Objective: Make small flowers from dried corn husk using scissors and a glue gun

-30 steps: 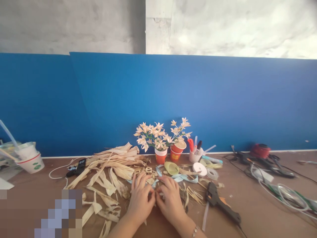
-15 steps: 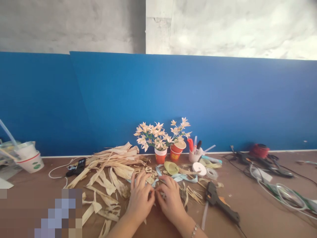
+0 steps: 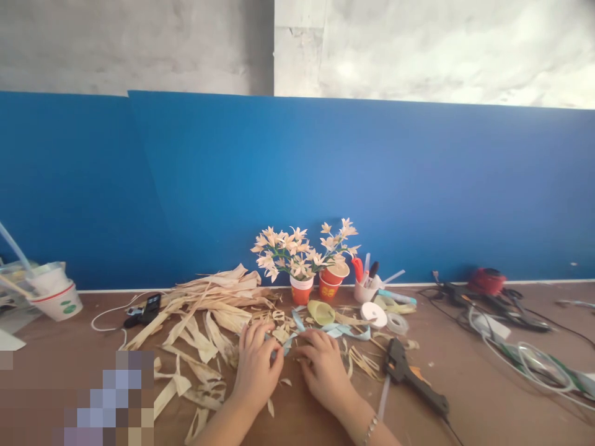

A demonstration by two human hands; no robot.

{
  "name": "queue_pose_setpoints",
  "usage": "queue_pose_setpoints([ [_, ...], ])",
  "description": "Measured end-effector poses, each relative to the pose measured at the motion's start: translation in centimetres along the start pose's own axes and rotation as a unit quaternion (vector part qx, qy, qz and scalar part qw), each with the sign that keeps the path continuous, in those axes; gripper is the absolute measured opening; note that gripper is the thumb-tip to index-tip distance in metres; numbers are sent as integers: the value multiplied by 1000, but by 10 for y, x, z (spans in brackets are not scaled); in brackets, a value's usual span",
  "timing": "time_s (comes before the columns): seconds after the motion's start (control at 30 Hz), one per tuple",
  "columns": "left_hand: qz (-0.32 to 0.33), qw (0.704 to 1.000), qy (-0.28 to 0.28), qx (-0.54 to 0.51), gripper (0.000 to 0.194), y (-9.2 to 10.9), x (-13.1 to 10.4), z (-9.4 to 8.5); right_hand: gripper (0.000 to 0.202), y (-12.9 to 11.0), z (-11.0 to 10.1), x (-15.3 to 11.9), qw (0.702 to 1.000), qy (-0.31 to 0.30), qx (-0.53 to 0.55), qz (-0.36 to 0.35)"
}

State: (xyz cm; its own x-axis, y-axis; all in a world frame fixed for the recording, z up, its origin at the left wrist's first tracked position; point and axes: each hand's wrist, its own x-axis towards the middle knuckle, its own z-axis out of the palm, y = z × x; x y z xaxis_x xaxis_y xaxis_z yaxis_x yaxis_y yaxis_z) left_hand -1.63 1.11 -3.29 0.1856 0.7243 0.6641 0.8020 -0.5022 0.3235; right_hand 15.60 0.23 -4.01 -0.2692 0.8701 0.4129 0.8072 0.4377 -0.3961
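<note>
My left hand (image 3: pixel 258 367) is over the brown table, its thumb and forefinger pressed together; whatever lies between them cannot be made out. A short gap to the right, my right hand (image 3: pixel 325 370) has its fingers curled downward, and their tips are partly hidden. Pale blue ribbon (image 3: pixel 346 331) lies just beyond the right hand. Small cut petals (image 3: pixel 270 407) rest on the table between the wrists. Dried corn husks (image 3: pixel 204 337) spread beside my left hand. A black glue gun (image 3: pixel 413 378) lies to the right of my right hand.
Husk flowers (image 3: pixel 290 248) stand in red paper cups (image 3: pixel 302 293) by the blue partition (image 3: pixel 209 186). Behind the ribbon are a yellow-green cup (image 3: pixel 321 313), a white spool (image 3: pixel 374 314) and a pen cup (image 3: pixel 365 292). Cables (image 3: pixel 534 365) lie right; drink cups (image 3: pixel 58 301) stand left.
My hands have drawn apart, the left shifting a little left and the right slightly right. Small petals on the table between them now show more clearly.
</note>
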Motion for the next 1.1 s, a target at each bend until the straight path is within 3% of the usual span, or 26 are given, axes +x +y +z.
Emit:
queue_pose_setpoints([
  [0.13,2,1000,-8,-10,15,-2,-1,3,6,8,4,0,998,-1,-52,20],
  [0.37,19,999,-12,-29,18,-4,-4,6,12,8,16,3,994,3,-102,-47],
  [0.53,40,998,-47,-33,29,-5,-4,5,15,5,13,3,998,54,0,-8],
  [0.63,60,995,-63,-39,37,-4,-3,4,14,3,9,2,995,48,83,-5],
  [0.8,93,994,-42,-46,29,1,0,-1,16,3,10,2,985,26,171,-11],
  [0.93,117,992,-27,-50,21,2,1,-4,18,0,9,2,981,14,195,-4],
  [1.1,68,995,-18,-65,16,1,0,-2,21,-4,0,0,988,40,144,-36],
])
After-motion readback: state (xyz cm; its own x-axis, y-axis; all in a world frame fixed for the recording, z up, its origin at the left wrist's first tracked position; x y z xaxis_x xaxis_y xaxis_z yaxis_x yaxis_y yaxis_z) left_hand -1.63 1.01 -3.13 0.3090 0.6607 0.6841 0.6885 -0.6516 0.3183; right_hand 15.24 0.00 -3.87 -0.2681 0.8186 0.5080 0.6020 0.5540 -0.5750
